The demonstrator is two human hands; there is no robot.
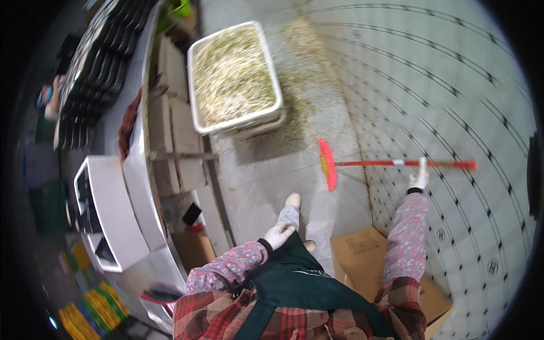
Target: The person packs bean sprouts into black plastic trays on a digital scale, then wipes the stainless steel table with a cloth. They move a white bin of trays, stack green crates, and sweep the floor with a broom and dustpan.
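Observation:
My right hand [419,175], in a white glove, is at the red handle of a broom [365,163]. The handle lies level across the view, and its pink-red head [328,165] is at the left end, over the grey floor. Whether the fingers close round the handle is not clear. My left hand [280,236], also gloved in white, pinches the edge of the dark green apron [293,276] I wear. Ahead on the floor is a white plastic tub [278,80] filled with pale green and straw-coloured plant cuttings.
Loose cuttings [304,80] litter the floor beside the tub. A metal worktable [146,204] runs along the left, with stacked black trays [102,72]. Cardboard boxes [361,255] stand at my right by the panelled wall [459,127]. Another person [51,100] is far left.

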